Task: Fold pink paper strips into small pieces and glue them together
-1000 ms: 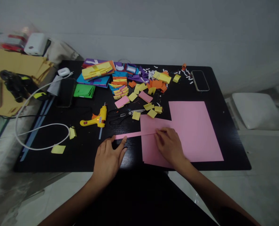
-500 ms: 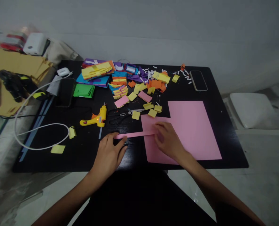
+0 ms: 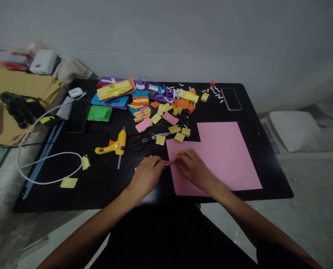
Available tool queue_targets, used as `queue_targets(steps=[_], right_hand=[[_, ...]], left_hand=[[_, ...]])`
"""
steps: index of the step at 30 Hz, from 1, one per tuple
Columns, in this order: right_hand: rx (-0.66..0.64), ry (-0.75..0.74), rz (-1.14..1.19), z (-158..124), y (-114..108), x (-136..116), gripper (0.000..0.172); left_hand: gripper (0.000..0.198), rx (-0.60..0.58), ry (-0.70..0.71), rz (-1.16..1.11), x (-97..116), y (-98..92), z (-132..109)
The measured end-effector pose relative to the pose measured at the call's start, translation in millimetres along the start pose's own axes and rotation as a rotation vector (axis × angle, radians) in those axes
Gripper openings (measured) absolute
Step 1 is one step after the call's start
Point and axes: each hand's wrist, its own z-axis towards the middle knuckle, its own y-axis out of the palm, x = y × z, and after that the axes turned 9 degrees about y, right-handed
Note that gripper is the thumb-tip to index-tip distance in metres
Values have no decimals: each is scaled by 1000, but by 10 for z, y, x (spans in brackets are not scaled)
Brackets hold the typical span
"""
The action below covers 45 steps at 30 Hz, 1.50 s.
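Pink strip (image 3: 169, 163) pinched in R hand (image 3: 194, 169), L hand (image 3: 146, 175) over pt, grip unclear.

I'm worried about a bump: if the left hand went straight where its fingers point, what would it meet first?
Probably the right hand, just past the bit of pink strip showing between them, though the heights are hard to judge.

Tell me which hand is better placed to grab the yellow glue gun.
Probably the left hand: it lies nearer the yellow glue gun, while the right hand is farther away, over pink paper.
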Motion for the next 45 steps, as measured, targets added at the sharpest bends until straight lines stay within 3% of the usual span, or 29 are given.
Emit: queue_targets(steps=[8,10,12,14,16,18,22,30,33,35,39,43,45], right_hand=[[1,34,96,28,-48,45,9],[53,138,254,69,-142,28,13],[101,296,522,133,-238,-30,36],[21,415,839,219,-294,-135,47],[-145,460,1050,313,-290,-267,47],[-209,467,1109,396,-237,-392,40],[-155,505,1104,482,-108,-498,31],[-111,440,893,583,-38,-425,19],[-22,392,769,594,-52,-453,16],[16,359,728,567,-89,-488,15],[-88,299,828,465,-216,-583,15],[-126,242,920,367,-284,-648,11],[-98,223,949,341,-262,-640,17]], left_hand=[[19,-89,-6,8,5,-71,105],[21,-65,-29,-155,-38,-157,126],[22,6,-129,-466,-92,-260,158],[27,100,-263,-785,-136,-354,207],[34,165,-351,-1017,-155,-414,267],[39,193,-388,-1164,-152,-433,319],[38,209,-465,-1287,-147,-391,335],[26,122,-492,-1222,-312,-235,304],[24,111,-450,-1127,-328,-223,330],[20,157,-381,-994,-317,-267,335],[12,301,-220,-728,-275,-441,318],[16,354,-156,-773,-232,-546,302],[16,367,-136,-825,-222,-540,297]])
